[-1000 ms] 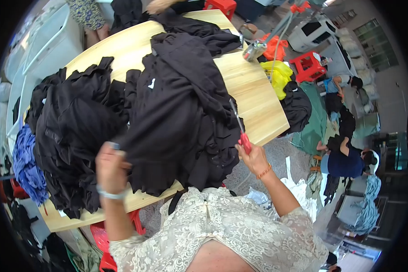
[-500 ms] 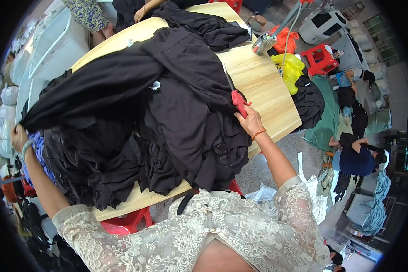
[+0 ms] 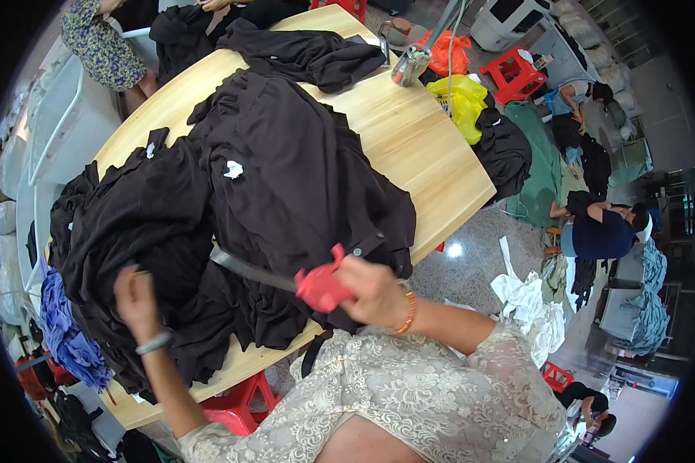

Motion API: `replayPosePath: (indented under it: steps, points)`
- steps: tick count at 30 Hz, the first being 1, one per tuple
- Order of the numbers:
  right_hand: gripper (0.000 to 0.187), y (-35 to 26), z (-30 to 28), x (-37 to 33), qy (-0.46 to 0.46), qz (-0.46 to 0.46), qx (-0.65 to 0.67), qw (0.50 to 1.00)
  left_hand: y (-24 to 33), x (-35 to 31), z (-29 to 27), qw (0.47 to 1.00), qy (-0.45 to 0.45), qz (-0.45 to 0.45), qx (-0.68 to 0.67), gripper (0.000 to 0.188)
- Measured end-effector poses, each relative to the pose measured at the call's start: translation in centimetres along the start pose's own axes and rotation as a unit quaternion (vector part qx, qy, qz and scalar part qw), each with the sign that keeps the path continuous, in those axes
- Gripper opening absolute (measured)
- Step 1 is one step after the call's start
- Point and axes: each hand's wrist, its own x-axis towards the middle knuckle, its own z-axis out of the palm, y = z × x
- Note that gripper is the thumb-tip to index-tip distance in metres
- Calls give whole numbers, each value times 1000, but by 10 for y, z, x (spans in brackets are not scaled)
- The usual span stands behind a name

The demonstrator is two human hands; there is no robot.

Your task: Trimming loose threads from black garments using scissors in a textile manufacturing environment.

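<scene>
My right hand (image 3: 373, 292) is closed round a red-handled tool (image 3: 323, 285) with a long, narrow metal blade. Its blade is smeared by motion and points left over the black garments; its exact kind is unclear. Over the left part of the heap, my left hand (image 3: 137, 305) is blurred, and its finger pose cannot be made out. A black garment (image 3: 278, 162) with a small white label (image 3: 233, 169) lies spread in the middle. Beside it on the left is a crumpled pile of black garments (image 3: 143, 208).
The pale wooden table (image 3: 428, 174) has more black clothing (image 3: 316, 58) at its far side. Purple cloth (image 3: 68, 328) hangs at the left, near a white bin (image 3: 77, 100). Red stools (image 3: 235, 409), a yellow bag (image 3: 463, 104) and a metal stand (image 3: 413, 65) are around. Co-workers (image 3: 606, 231) sit at right.
My left hand has let go of the stretched black cloth and come inward. My right hand has brought the red-handled tool nearer, with its blade swung left. The view has shifted slightly.
</scene>
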Motion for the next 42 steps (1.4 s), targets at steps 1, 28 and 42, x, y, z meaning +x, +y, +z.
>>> replayPosePath:
  steps: [1,28,42]
  points:
    - [23,-7,14,-2,-31,-22,30,999,17,-23,28,975,-145,-129,-105,30]
    - [22,71,-37,-56,-26,193,-140,971,54,-118,138,960,-19,-210,-183,63]
    - [15,42,-11,21,-27,37,-37,998,51,-99,178,624,-18,-428,-654,12]
